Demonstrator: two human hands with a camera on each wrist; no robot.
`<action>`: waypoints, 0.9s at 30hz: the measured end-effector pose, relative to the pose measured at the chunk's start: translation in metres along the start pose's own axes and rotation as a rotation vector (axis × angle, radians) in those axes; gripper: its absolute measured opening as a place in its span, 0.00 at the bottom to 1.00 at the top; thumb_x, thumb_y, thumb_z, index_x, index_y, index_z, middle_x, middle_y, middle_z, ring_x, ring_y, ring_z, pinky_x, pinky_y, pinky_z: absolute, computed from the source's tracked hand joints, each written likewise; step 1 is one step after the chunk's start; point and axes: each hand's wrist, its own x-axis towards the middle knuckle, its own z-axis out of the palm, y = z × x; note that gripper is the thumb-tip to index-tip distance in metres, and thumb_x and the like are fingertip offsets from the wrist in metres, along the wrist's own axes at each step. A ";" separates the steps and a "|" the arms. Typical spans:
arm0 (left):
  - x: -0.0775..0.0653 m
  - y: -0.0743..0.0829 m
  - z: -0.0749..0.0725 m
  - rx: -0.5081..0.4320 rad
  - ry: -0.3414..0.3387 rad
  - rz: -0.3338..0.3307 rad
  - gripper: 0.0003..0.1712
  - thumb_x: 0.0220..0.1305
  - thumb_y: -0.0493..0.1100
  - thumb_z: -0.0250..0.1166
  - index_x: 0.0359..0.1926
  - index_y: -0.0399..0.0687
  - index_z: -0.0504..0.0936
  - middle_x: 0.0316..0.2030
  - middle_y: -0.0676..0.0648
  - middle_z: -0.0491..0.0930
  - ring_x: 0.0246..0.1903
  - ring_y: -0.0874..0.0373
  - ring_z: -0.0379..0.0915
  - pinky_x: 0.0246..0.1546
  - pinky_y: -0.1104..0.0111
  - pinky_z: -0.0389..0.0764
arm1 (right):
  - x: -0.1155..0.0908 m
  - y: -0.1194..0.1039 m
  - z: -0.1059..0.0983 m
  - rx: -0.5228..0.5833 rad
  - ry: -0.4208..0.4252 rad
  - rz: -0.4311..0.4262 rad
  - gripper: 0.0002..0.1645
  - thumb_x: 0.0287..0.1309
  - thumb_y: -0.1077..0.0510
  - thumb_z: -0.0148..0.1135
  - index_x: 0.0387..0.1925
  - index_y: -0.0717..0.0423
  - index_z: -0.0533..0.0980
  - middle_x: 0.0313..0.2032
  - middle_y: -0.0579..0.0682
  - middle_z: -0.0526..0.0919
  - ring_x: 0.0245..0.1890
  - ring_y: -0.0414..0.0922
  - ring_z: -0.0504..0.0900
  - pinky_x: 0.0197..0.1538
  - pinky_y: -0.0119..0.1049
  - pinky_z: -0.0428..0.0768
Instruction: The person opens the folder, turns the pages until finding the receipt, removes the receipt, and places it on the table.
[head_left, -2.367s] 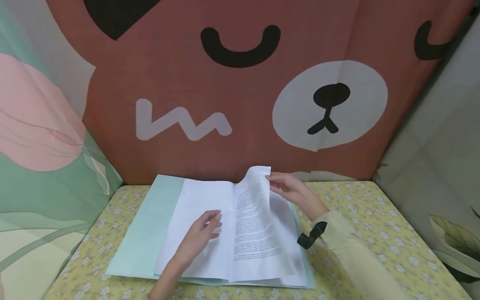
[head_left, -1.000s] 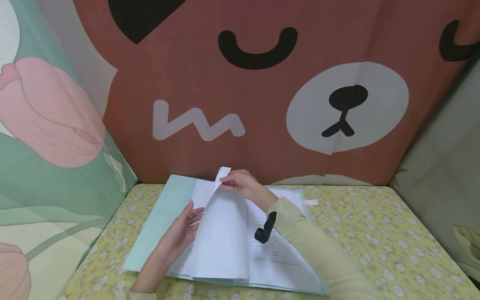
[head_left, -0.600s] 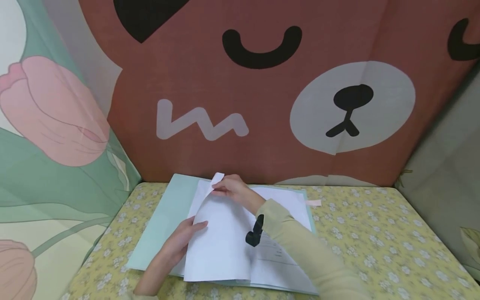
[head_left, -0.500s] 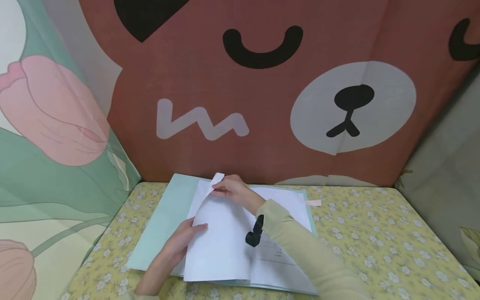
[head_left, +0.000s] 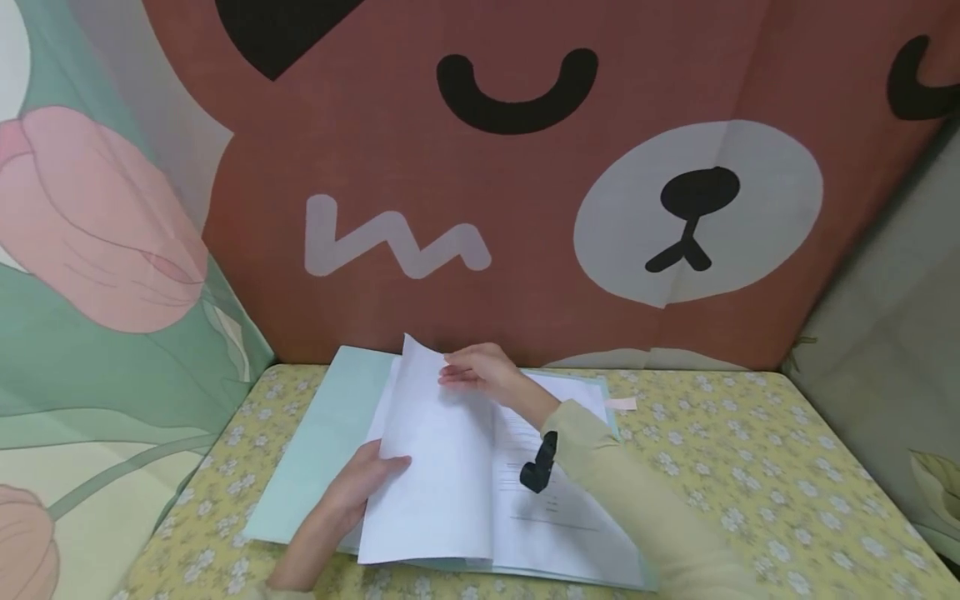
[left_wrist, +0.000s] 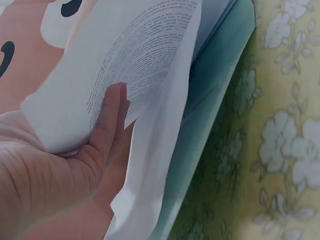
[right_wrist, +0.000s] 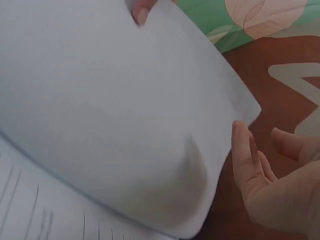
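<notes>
A pale green folder (head_left: 318, 450) lies spread on the table with white paper sheets in it. One sheet (head_left: 438, 483) is lifted and leans left, its blank side up. My left hand (head_left: 352, 487) pinches this sheet's left edge, thumb on the blank side. In the left wrist view, the fingers (left_wrist: 107, 120) lie straight behind it, against printed text. At the sheet's top, my right hand (head_left: 487, 375) has its fingers loosely extended; in the right wrist view, its thumb and fingers (right_wrist: 242, 155) stand apart beside the sheet's edge with nothing between them. Printed sheets (head_left: 547, 508) lie on the right side.
The table wears a yellow floral cloth (head_left: 735, 475). A pink tab (head_left: 621, 404) sticks out from the folder's right edge. Behind the table hangs a brown bear-patterned curtain (head_left: 517, 308), close to the folder's top. A black strap with a small device (head_left: 540, 467) is on the right wrist.
The sheet has been turned from right to left. My left hand has taken its left edge, and my right hand has let go of the top corner and shifted slightly right.
</notes>
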 end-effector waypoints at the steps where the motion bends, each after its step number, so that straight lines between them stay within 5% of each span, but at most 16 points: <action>1: 0.001 0.000 0.000 0.011 -0.002 -0.003 0.33 0.71 0.36 0.59 0.72 0.24 0.62 0.58 0.34 0.77 0.51 0.47 0.80 0.54 0.53 0.82 | -0.003 -0.002 -0.010 -0.037 0.009 -0.018 0.18 0.69 0.67 0.64 0.54 0.77 0.77 0.37 0.61 0.88 0.34 0.48 0.90 0.52 0.47 0.86; 8: 0.004 -0.004 -0.006 0.081 -0.010 -0.039 0.36 0.71 0.36 0.59 0.73 0.24 0.59 0.64 0.29 0.71 0.57 0.39 0.76 0.58 0.48 0.78 | -0.025 -0.005 -0.071 -0.178 0.096 -0.067 0.17 0.71 0.64 0.63 0.54 0.75 0.75 0.37 0.61 0.88 0.34 0.49 0.90 0.46 0.42 0.89; 12: 0.009 -0.005 -0.011 0.185 -0.019 -0.045 0.39 0.72 0.38 0.58 0.75 0.21 0.53 0.72 0.23 0.58 0.69 0.27 0.60 0.68 0.37 0.66 | -0.035 -0.002 -0.099 -0.197 0.144 -0.056 0.17 0.71 0.64 0.62 0.54 0.75 0.75 0.35 0.58 0.88 0.32 0.46 0.89 0.42 0.38 0.89; 18: 0.016 -0.007 -0.020 0.403 0.017 -0.041 0.43 0.73 0.39 0.56 0.76 0.18 0.46 0.75 0.21 0.46 0.75 0.24 0.40 0.73 0.37 0.49 | -0.047 0.003 -0.131 -0.252 0.190 -0.040 0.19 0.72 0.62 0.61 0.56 0.73 0.74 0.37 0.59 0.88 0.33 0.45 0.89 0.44 0.38 0.89; 27: 0.024 -0.013 -0.013 0.771 0.118 0.076 0.41 0.69 0.33 0.59 0.72 0.16 0.49 0.69 0.16 0.54 0.69 0.21 0.53 0.68 0.36 0.61 | -0.075 0.010 -0.191 -0.207 0.284 -0.081 0.20 0.74 0.63 0.58 0.58 0.76 0.74 0.38 0.57 0.87 0.33 0.42 0.89 0.45 0.37 0.88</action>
